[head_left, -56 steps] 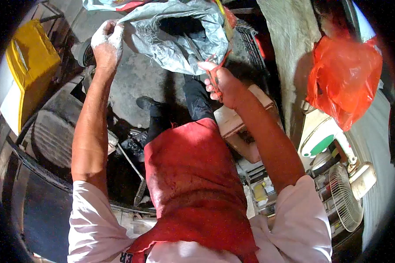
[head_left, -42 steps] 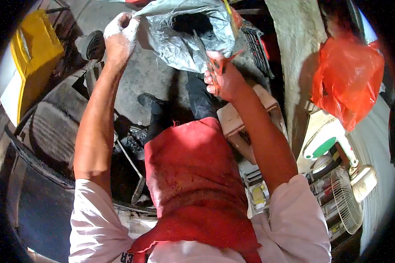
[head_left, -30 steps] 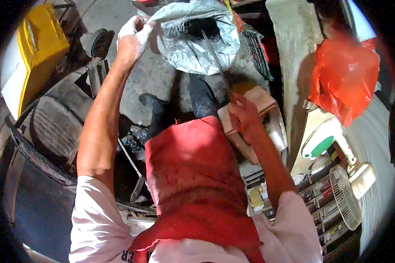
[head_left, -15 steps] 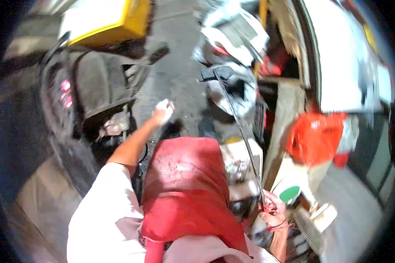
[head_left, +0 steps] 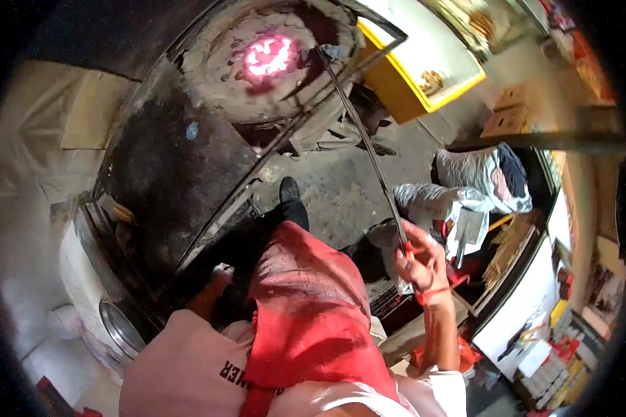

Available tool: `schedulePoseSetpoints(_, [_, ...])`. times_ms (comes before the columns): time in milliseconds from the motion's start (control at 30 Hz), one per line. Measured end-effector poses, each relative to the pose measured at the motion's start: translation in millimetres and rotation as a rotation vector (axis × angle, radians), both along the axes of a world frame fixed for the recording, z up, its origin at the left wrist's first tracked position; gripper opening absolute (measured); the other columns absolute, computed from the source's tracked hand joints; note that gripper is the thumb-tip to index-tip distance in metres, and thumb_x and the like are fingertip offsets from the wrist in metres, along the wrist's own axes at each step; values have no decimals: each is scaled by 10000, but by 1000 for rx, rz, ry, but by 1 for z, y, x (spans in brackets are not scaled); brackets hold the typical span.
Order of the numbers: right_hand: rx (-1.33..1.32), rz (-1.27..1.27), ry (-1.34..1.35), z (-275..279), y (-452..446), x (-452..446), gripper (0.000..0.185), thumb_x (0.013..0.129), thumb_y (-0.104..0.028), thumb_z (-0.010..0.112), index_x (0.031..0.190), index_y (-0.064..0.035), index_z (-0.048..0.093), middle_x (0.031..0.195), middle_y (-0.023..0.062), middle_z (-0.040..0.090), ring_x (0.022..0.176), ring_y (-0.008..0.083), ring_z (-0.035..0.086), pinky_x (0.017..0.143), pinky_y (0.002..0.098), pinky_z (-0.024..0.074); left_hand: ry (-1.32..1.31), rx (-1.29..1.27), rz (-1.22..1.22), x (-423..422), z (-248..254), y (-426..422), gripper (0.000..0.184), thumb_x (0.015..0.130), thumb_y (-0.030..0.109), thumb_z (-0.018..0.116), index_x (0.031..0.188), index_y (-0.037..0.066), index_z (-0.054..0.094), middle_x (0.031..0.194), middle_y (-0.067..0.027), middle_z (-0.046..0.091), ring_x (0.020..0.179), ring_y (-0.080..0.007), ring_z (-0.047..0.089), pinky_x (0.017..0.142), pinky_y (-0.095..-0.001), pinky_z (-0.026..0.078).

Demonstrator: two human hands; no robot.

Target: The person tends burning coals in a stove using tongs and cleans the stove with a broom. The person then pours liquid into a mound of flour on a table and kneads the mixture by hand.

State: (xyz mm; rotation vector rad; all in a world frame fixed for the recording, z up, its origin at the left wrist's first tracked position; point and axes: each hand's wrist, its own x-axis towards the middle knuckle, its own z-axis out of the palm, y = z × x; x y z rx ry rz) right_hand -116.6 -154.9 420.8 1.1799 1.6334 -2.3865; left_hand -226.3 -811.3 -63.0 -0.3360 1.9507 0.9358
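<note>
My right hand (head_left: 424,267) is closed around the lower end of a long metal rod (head_left: 366,139), which slants up and away to the left. At its far end a dark grey lump (head_left: 330,52) hangs over the rim of a round clay oven (head_left: 215,76). Glowing coals (head_left: 268,57) show pink-white inside the opening, left of the lump. Low beside the red apron (head_left: 306,299), my left hand (head_left: 222,272) is in shadow with its fingers curled. What it holds, if anything, is hidden.
A yellow-edged white container (head_left: 424,76) with brown pieces inside stands right of the oven. A metal bar (head_left: 257,167) crosses the oven's front. Plastic sacks (head_left: 459,170) and wooden boards (head_left: 511,257) lie on the right. A round metal pan (head_left: 120,326) is at lower left.
The view has turned left, bringing the oven and its coals to the top. The rod's far end has moved from over the bags to the oven rim. My left hand has drawn back toward my body.
</note>
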Motion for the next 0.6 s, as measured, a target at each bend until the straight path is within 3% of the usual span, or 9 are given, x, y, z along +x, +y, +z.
schedulePoseSetpoints(33, [7,51,-40,5,2,-31,690,682,-239,686,1292,7,476,818,7,555,684,82,490,599,216,388,-287,184,393,13,-13,-21,202,827,220,638,949,61,613,773,-90,590,674,-231,574,578,-410,494])
schedulePoseSetpoints(133, [77,141,-79,-8,13,-108,669,709,-219,682,1294,24,464,814,0,547,691,92,497,599,220,385,-60,-89,130,13,54,27,266,834,249,638,994,39,603,854,-90,596,742,-228,570,678,-388,488])
schedulePoseSetpoints(267, [108,207,-196,-26,16,-197,576,756,-233,644,1254,15,496,767,-8,527,566,73,434,499,224,323,445,24,-758,-8,79,49,325,848,282,630,1040,24,588,928,-83,594,808,-213,559,774,-357,476])
schedulePoseSetpoints(333, [67,177,-192,-52,17,-224,499,784,-264,634,1192,1,526,802,-4,533,634,76,462,549,223,345,-126,-81,138,-30,102,87,335,865,299,616,1084,50,575,911,-64,575,833,-195,554,756,-353,484])
schedulePoseSetpoints(400, [146,274,-189,-56,15,-243,480,804,-288,637,1169,6,533,858,7,550,720,79,485,613,226,377,-160,-57,174,-29,78,76,333,866,300,614,1083,50,575,910,-64,574,832,-194,554,754,-353,484])
schedulePoseSetpoints(600, [341,351,-247,-16,0,-236,528,805,-223,647,1232,48,496,866,13,559,747,76,501,663,217,418,-239,37,256,-49,97,108,326,874,307,601,1077,53,575,906,-59,572,824,-190,553,742,-351,484])
